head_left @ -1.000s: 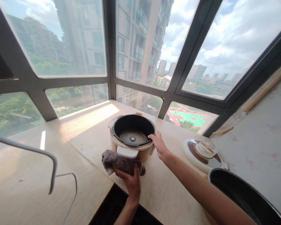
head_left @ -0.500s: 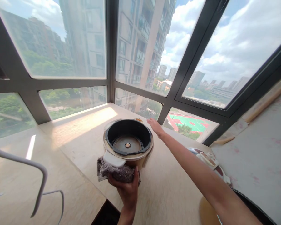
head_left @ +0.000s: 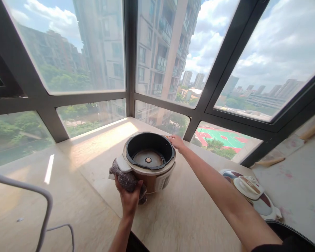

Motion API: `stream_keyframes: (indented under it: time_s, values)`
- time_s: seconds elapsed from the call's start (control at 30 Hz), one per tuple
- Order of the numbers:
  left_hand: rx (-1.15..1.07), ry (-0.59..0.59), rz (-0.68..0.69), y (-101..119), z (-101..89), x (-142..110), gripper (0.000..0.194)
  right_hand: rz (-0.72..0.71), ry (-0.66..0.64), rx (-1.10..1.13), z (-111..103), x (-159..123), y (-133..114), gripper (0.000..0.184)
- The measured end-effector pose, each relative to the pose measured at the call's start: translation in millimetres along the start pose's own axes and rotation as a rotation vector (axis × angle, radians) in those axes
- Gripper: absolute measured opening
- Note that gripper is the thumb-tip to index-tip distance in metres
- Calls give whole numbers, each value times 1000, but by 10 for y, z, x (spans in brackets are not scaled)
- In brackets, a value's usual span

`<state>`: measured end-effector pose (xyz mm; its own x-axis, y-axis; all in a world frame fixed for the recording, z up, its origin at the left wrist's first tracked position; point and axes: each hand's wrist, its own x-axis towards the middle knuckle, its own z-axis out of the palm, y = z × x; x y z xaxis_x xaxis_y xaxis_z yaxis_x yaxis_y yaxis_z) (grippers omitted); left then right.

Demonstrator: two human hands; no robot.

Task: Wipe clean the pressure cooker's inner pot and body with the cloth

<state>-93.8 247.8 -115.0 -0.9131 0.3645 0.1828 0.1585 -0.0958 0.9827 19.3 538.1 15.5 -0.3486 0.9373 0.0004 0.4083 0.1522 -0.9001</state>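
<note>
An electric pressure cooker [head_left: 150, 181], lidless, stands on the pale stone-like counter, with a bare dark well and a round metal knob at its bottom. My left hand [head_left: 129, 200] is closed around a grey-brown cloth [head_left: 126, 179], pressing it to the cooker's side just under the white near handle [head_left: 123, 165]. At the cooker's far right rim, my right hand [head_left: 176, 142] is closed on its edge; part of the fingers is hidden behind the rim.
The cooker's lid [head_left: 252, 192] lies at the right by the wall. A dark round pot [head_left: 291, 229] sits at the lower right, partly behind my arm. A grey cord [head_left: 39, 187] loops across the left. Windows [head_left: 160, 108] border the counter's back.
The cooker has turned, so its near handle moved left and its front panel now shows. My left hand went along with the cloth. My right hand came down onto the far rim.
</note>
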Motion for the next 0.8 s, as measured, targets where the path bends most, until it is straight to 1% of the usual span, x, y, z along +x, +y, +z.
stream_keyframes:
  time_s: [0.07,0.13,0.2,0.23,0.3,0.37,0.5,0.57,0.67,0.8]
  values:
    - [-44,-72,-16,20,-15,246,115,39,56,-15,-49,-67,25,22]
    - [-91,-97,-47,50,22,439,108,73,105,-19,-96,-151,42,16]
    - [-112,-89,-105,92,97,528,101,98,134,-4,-142,-252,57,12]
    - [-109,-76,-137,121,138,525,99,106,145,5,-166,-309,63,10]
    - [-90,-47,-182,195,207,431,97,118,159,24,-217,-434,73,9]
    - [-80,-35,-195,283,242,252,97,126,154,36,-272,-572,81,11]
    - [-91,-68,-199,453,213,-172,97,133,123,43,-371,-873,104,16]
    - [-85,-84,-175,521,175,-349,96,137,117,46,-405,-1038,121,18]
    - [-52,-75,-113,583,124,-545,96,159,118,85,-435,-1310,145,20]
    - [-46,-75,-44,572,96,-732,94,197,137,177,-462,-1688,168,24]
